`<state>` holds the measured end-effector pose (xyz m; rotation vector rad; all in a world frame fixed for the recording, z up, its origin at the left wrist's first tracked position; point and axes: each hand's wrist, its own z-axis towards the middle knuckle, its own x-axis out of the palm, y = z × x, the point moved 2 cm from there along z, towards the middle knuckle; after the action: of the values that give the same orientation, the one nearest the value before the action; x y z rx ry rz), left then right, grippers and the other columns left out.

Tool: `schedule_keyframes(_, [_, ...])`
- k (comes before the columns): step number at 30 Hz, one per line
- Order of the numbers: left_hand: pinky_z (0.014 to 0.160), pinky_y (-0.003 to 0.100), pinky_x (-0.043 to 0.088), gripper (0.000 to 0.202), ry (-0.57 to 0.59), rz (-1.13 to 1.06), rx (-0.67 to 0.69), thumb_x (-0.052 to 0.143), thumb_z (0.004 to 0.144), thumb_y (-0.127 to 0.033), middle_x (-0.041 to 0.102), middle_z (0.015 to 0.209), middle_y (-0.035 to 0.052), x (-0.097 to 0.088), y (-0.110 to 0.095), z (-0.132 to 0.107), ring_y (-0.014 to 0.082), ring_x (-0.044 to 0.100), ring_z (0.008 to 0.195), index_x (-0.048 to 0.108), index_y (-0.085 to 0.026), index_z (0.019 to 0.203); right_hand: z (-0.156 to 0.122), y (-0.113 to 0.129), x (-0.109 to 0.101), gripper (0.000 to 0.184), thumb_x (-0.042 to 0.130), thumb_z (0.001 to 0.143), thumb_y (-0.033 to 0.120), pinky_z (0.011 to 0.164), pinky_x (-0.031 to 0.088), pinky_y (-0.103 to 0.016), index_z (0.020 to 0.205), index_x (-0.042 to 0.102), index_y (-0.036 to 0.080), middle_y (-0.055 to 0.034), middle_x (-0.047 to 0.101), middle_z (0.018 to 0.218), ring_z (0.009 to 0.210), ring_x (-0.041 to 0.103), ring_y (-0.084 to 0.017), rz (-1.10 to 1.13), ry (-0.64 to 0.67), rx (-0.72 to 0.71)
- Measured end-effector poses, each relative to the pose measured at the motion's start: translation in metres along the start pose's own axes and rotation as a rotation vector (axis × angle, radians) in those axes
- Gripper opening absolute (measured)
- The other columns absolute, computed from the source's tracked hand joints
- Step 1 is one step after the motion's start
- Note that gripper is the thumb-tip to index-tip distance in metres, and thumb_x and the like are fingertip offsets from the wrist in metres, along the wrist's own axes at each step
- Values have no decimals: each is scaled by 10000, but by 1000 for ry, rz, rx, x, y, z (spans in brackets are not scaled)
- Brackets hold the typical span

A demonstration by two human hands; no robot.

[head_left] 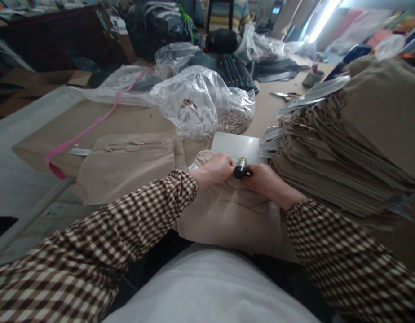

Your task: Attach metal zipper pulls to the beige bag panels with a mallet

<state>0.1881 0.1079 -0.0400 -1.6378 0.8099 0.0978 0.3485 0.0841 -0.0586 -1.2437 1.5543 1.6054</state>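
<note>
A beige fabric piece (227, 224) lies on the table in front of me, with a white plate or sheet (236, 142) partly under its far edge. My right hand (263, 179) is closed around a small cylindrical tool (241, 168), silver with a black end and a yellowish far rim; its exact kind is unclear. Close beside that tool, my left hand (218, 168) has its fingers pinched at the upper part of the beige fabric. Whatever lies between those fingertips is hidden. To the left rests another beige fabric piece (126, 168) with a zipper (136, 143).
A tall stack of beige fabric pieces (328, 148) rises on the right. Behind my hands sits a clear plastic bag (197, 98) beside small beige pieces (232, 117). A pink ribbon (89, 130) runs along the left. Scissors or snips (284, 95) lie farther back.
</note>
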Motion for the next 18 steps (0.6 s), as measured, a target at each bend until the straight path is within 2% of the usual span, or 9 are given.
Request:
schedule_keyframes(3, [476,229,200,257,-29,290,91,593,732,-203,418,469,-18,-3,-3,-3,79,378,502,575,-120,490,-3,-2,0,294,584,762,417,492,282,-226,766,672,136,-49,603,616,538,486,-113,72,-44,-8])
schedule_keyframes(7, [479,221,228,214,-27,414,90,550,761,-227,467,510,-12,-5,-3,-4,85,394,501,647,-113,608,-19,-4,-18,313,549,801,442,480,301,-217,815,649,145,4,549,560,496,451,-105,253,-145,2])
schedule_keyframes(11, [497,226,263,192,-26,467,83,533,744,-191,514,521,4,-4,-4,-3,99,414,514,680,-111,651,-41,16,-51,298,464,877,391,509,312,-230,832,658,169,-2,555,575,500,469,-112,138,-273,-183])
schedule_keyframes(14, [497,240,262,205,-28,497,71,522,739,-181,519,510,17,-3,-6,-3,104,422,505,690,-102,650,-49,24,-58,310,435,898,387,547,336,-248,920,654,169,-54,639,691,588,558,-156,10,-373,-196])
schedule_keyframes(15, [491,243,257,207,-29,495,70,522,737,-185,516,506,17,-3,-7,-3,105,425,499,689,-103,646,-49,23,-54,313,426,903,384,548,337,-252,927,652,169,-68,653,710,603,575,-168,-30,-345,-167])
schedule_keyframes(18, [478,239,245,220,-30,452,75,534,742,-230,501,500,4,-5,-7,-5,101,430,491,681,-109,632,-44,8,-34,315,414,912,374,522,322,-261,906,657,173,-85,665,702,588,589,-183,-143,-135,-48])
